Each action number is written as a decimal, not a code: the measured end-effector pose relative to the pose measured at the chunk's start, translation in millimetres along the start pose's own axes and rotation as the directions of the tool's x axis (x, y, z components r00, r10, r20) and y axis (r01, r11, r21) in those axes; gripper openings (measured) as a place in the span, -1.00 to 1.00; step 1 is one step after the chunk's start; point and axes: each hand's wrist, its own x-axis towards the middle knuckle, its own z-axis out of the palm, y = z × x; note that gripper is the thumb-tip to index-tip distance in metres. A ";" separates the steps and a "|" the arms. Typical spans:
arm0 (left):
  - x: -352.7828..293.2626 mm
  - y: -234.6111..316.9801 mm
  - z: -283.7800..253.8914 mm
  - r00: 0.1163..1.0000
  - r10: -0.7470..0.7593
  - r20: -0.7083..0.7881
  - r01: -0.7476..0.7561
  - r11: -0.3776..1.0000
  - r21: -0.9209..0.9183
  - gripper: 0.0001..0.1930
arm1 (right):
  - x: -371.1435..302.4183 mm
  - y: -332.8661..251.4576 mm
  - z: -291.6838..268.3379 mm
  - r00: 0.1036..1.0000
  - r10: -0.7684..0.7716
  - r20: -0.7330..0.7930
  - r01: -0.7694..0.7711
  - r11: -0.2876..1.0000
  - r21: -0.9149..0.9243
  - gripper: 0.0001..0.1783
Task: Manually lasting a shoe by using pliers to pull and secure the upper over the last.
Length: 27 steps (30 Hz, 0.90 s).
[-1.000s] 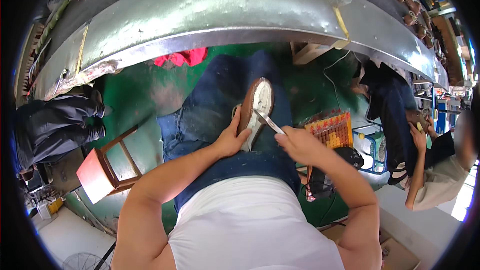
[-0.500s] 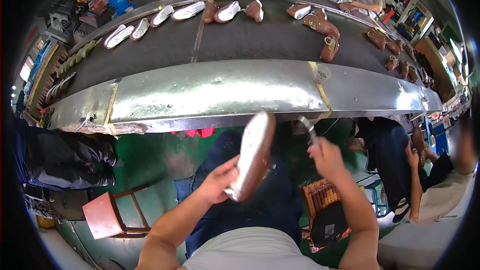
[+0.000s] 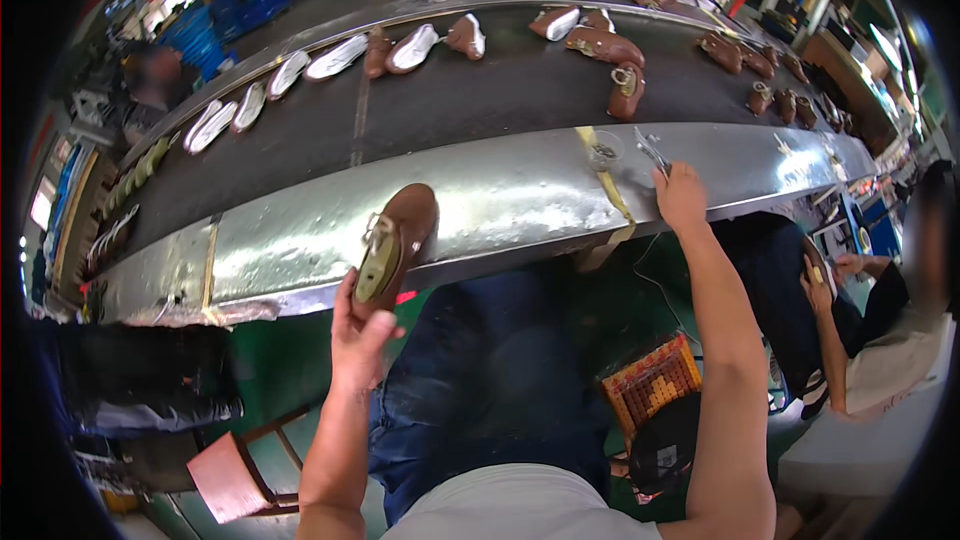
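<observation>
Over the near metal edge of the counter (image 3: 520, 180), the left hand (image 3: 362, 340) grips a brown shoe (image 3: 408, 225) by its heel end, toe pointing across the counter and laced opening facing up. Half a second ago its white sole was showing, in front of the counter; since then the shoe has been turned over and carried forward. The right hand (image 3: 685, 195) has moved out too, its fingers wrapped round a metal tool (image 3: 655, 150) above the counter's edge, near a clear cup (image 3: 606, 150). The tool's tip is blurred, so I cannot tell whether it touches the counter. With sole turned away and tool well apart from it, work on the sole seems paused. Along the counter's far side lie more shoes (image 3: 412, 48), several with white soles showing.
</observation>
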 end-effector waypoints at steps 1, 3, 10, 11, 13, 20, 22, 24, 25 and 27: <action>4.2 -1.2 -12.8 0.995 0.096 0.033 -0.100 0.895 0.434 -0.29 | 1.5 -0.2 4.0 1.000 0.013 0.005 -0.013 1.000 0.002 -0.55; 22.5 -4.1 -28.1 0.980 0.163 0.115 -0.191 0.597 0.780 -0.29 | 7.8 -0.5 12.4 0.999 0.039 -0.010 -0.039 0.999 -0.010 -0.54; 118.6 -4.0 43.9 0.962 0.162 0.222 -0.255 0.228 0.940 -0.39 | 10.7 1.8 2.6 0.997 0.030 0.065 -0.039 0.990 0.135 -0.50; 141.7 -7.0 65.5 0.977 0.108 0.186 -0.212 0.325 0.922 -0.42 | 9.8 2.3 0.1 0.997 0.033 0.068 -0.043 0.988 0.148 -0.50; 206.7 -25.2 76.2 0.956 0.146 0.255 -0.283 0.224 0.933 -0.46 | 8.3 1.4 -1.0 0.998 0.046 0.052 -0.053 0.990 0.134 -0.51; 366.9 -134.4 143.7 0.976 0.074 0.206 -0.214 0.529 0.821 -0.43 | 8.5 -16.2 0.2 1.000 0.024 0.002 -0.024 0.977 0.212 -0.53; 383.6 -152.2 156.7 0.959 0.009 0.282 -0.269 0.324 0.907 -0.33 | 8.8 -17.1 -4.6 0.999 0.039 0.028 -0.045 0.976 0.212 -0.54; 392.5 -154.6 164.0 0.927 -0.199 0.318 -0.271 0.229 0.935 -0.27 | 7.5 -14.7 -4.8 0.996 0.064 0.057 -0.075 0.975 0.210 -0.54; 399.9 -156.8 151.3 0.928 -0.201 0.315 -0.269 0.224 0.937 -0.27 | 7.8 -12.6 -3.3 0.999 0.048 0.017 -0.051 0.978 0.203 -0.54; 415.6 -148.5 113.7 0.757 -0.211 0.619 -0.626 0.040 0.779 -0.36 | 9.9 -14.9 -2.8 0.999 0.032 -0.024 -0.027 0.978 0.206 -0.54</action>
